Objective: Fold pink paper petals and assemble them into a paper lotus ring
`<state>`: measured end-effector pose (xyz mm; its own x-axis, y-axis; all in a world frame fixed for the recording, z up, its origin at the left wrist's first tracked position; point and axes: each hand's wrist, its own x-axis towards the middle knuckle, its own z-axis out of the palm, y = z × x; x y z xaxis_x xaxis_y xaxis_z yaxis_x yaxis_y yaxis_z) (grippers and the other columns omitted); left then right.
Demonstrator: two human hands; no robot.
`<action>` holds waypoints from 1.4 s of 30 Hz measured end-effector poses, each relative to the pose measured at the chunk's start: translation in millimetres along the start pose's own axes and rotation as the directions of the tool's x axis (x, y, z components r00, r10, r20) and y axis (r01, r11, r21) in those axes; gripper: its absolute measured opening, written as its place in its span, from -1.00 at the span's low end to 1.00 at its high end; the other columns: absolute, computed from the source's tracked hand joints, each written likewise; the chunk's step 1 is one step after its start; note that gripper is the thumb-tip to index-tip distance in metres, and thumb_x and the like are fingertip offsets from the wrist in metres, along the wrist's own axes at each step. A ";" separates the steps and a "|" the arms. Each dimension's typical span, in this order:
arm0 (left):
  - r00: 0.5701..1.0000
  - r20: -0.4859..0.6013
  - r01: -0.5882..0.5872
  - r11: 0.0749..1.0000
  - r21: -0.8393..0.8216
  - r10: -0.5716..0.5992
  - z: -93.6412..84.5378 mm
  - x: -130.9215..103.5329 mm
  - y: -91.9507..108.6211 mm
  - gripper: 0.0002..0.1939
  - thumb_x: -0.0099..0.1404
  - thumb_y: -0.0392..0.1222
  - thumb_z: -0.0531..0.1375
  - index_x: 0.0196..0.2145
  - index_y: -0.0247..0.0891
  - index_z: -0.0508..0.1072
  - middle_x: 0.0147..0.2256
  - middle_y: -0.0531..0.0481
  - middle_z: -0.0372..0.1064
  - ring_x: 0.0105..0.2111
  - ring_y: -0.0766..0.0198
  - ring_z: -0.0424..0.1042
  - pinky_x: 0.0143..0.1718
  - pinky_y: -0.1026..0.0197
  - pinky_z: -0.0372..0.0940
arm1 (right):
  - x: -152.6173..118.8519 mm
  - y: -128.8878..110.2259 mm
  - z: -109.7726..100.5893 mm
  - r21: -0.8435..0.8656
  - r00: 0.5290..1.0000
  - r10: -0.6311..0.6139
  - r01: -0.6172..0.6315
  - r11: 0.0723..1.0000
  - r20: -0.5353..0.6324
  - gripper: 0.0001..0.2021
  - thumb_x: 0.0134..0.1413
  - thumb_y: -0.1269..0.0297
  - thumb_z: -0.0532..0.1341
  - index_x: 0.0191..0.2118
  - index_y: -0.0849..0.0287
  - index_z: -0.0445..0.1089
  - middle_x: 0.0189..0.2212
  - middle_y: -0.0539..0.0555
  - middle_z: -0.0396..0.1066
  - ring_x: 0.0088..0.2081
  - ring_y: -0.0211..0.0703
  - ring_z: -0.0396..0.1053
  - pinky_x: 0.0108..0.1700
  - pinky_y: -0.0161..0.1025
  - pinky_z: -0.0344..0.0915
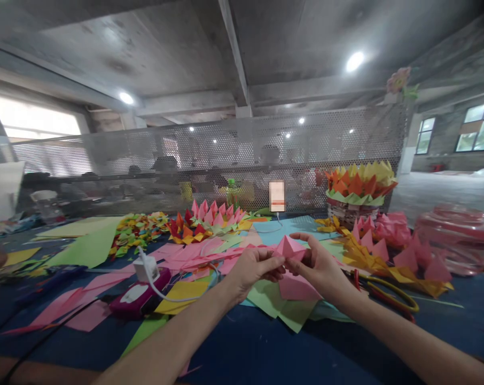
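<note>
A folded pink paper piece (289,247) with a pointed peak is pinched between both hands above the table's middle. My left hand (258,267) grips its lower left corner with thumb and fingers. At its right side, my right hand (317,262) holds the paper, thumb in front and index finger raised behind the peak. Beneath the hands lie a pink sheet (300,289) and pale green sheets (272,297). Scissors (386,291) with yellow and red handles rest just right of my right forearm.
A purple power strip (140,294) with a white charger (146,267) sits left. Pink folded points (218,211), a decorated basket (352,206) and a clear pink jar (454,240) stand around. A lit phone (277,195) leans on the perforated metal screen (226,155).
</note>
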<state>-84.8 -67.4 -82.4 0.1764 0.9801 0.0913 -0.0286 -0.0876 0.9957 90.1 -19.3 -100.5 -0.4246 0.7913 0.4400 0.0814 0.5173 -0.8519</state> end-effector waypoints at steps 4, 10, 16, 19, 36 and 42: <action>0.999 -0.008 -0.032 0.999 0.038 0.032 -0.7 1.3 -2.4 -0.70 0.01 -0.06 0.32 -0.42 -0.41 0.49 -0.47 -0.08 0.43 -0.50 0.35 0.39 -0.43 0.31 0.26 | -0.7 2.5 1.7 -0.029 1.000 0.005 -0.004 1.000 0.017 -0.48 0.03 0.12 0.20 0.07 0.13 0.05 -0.58 -0.07 0.33 -0.52 -0.23 0.32 -0.49 -0.32 0.20; 0.999 -0.036 -0.018 0.996 0.084 0.021 -2.5 1.8 1.5 -0.76 0.02 -0.12 0.30 -0.51 -0.40 0.45 -0.54 -0.05 0.42 -0.56 0.38 0.36 -0.46 0.33 0.25 | -5.6 -7.3 2.2 0.016 0.997 0.016 -0.017 1.000 0.070 -0.49 0.05 0.08 0.18 0.07 0.15 0.07 -0.52 -0.03 0.35 -0.47 -0.22 0.33 -0.45 -0.31 0.23; 0.998 -0.039 0.046 0.991 0.126 -0.041 -1.3 2.6 1.3 -0.82 0.03 -0.18 0.26 -0.51 -0.37 0.41 -0.53 -0.06 0.43 -0.52 0.33 0.40 -0.44 0.30 0.28 | -3.6 -13.4 -2.5 0.112 1.000 0.003 -0.006 0.994 0.028 -0.64 0.15 0.09 0.07 0.01 0.13 0.11 -0.51 -0.07 0.28 -0.45 -0.26 0.31 -0.36 -0.28 0.27; 0.996 -0.066 0.057 0.996 0.073 -0.052 0.2 2.3 0.8 -0.81 0.05 -0.16 0.26 -0.47 -0.35 0.38 -0.51 -0.04 0.42 -0.49 0.32 0.42 -0.41 0.27 0.32 | -0.4 -9.0 -3.0 0.106 0.999 -0.010 0.005 0.994 0.043 -0.65 0.12 0.17 0.11 -0.01 0.15 0.09 -0.53 -0.09 0.25 -0.47 -0.27 0.28 -0.37 -0.28 0.27; 0.997 0.044 0.068 0.998 0.008 -0.068 -3.1 0.6 -3.8 -0.65 0.05 -0.02 0.29 -0.35 -0.40 0.45 -0.32 -0.22 0.47 -0.36 0.23 0.47 -0.33 0.25 0.33 | -1.5 -4.8 -2.3 -0.035 1.000 -0.007 0.006 0.999 -0.030 -0.70 0.08 0.26 0.11 -0.07 0.12 0.07 -0.63 -0.17 0.16 -0.59 -0.32 0.17 -0.54 -0.37 0.06; 0.998 0.001 0.063 0.998 -0.027 -0.063 -2.9 2.0 -2.5 -0.65 0.00 -0.06 0.33 -0.34 -0.40 0.47 -0.37 -0.16 0.47 -0.35 0.23 0.48 -0.27 0.24 0.33 | -3.5 -10.1 0.0 -0.129 0.994 -0.068 0.079 0.988 0.087 -0.86 0.11 0.22 0.11 -0.24 0.15 0.25 -0.45 0.00 0.36 -0.41 -0.25 0.33 -0.43 -0.33 0.22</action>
<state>-87.2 -64.7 -84.8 0.1783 0.9836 0.0279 -0.0435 -0.0204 0.9988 90.8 -27.3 -93.5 -0.5061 0.7226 0.4708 0.1633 0.6163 -0.7704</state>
